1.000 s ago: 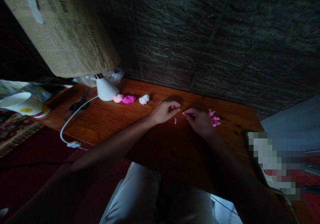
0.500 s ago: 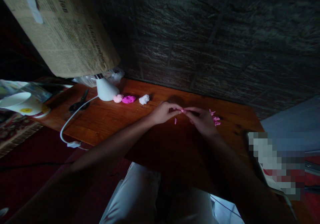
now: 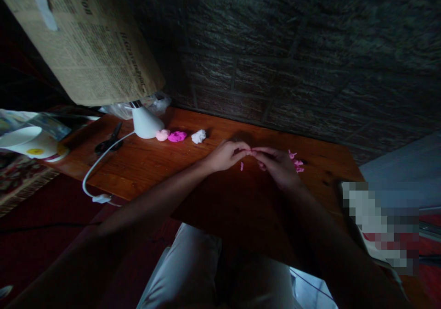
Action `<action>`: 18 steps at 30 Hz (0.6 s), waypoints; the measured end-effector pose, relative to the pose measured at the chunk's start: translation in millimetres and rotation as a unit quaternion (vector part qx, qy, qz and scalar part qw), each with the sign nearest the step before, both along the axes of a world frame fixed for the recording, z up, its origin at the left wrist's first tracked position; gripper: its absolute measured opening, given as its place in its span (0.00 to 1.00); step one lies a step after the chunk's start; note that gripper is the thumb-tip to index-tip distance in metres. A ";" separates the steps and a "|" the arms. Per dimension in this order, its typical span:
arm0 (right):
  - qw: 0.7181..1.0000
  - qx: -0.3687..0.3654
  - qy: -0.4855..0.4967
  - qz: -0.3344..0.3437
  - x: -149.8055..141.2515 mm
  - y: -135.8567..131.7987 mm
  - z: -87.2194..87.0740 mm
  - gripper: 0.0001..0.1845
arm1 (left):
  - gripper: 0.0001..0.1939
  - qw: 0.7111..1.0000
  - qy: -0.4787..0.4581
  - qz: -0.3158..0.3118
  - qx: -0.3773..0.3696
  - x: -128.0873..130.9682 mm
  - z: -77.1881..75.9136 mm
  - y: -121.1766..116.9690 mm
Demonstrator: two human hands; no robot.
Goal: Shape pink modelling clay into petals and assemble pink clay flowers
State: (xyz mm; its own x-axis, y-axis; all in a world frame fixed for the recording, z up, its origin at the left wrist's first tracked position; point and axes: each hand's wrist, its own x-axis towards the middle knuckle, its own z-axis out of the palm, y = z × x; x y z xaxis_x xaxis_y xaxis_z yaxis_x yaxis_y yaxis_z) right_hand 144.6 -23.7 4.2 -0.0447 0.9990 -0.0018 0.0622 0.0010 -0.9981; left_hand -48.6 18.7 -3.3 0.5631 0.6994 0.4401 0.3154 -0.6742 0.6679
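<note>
My left hand and my right hand meet fingertip to fingertip over the wooden table. Between their pinched thumbs and forefingers is a tiny piece of pink modelling clay, mostly covered by the fingers. A thin pink clay strip lies on the wood just below the left fingertips. Beyond the right hand sits a small cluster of pink clay pieces, partly hidden by that hand. To the left rest a pale pink clay lump, a bright magenta lump and a white lump.
A lamp with a white base and newsprint shade stands at the left, its cable hanging over the edge. Dark scissors and a paper cup are further left. A brick-patterned wall backs the table.
Both hands stay in nearly the same place. The fingertips have closed in slightly, and less of the pink clay shows between them.
</note>
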 end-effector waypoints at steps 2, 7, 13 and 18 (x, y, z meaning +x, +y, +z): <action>1.000 0.004 -0.004 0.000 0.9 0.7 -2.0 0.17 | 0.09 1.000 0.004 0.001 0.003 0.1 0.5 -0.5; 0.994 0.054 -0.084 -0.035 0.8 2.2 -3.4 0.13 | 0.09 1.000 0.010 0.016 0.011 5.5 -0.4 -3.3; 0.978 0.123 -0.156 -0.072 -4.2 -3.9 3.4 0.09 | 0.08 0.994 -0.016 0.103 0.018 3.1 -0.9 3.7; 0.955 0.135 -0.246 -0.099 -0.3 -4.1 2.3 0.10 | 0.09 0.986 -0.068 0.154 0.007 -3.2 0.1 9.5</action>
State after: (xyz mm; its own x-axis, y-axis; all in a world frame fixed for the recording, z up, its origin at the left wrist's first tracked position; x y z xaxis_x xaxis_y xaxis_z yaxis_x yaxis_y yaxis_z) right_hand 144.2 -27.8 6.5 0.0853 0.9548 0.2846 0.5484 0.1935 -0.8135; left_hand -51.9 28.1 -3.2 0.2606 0.8213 0.5075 0.4144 -0.5699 0.7095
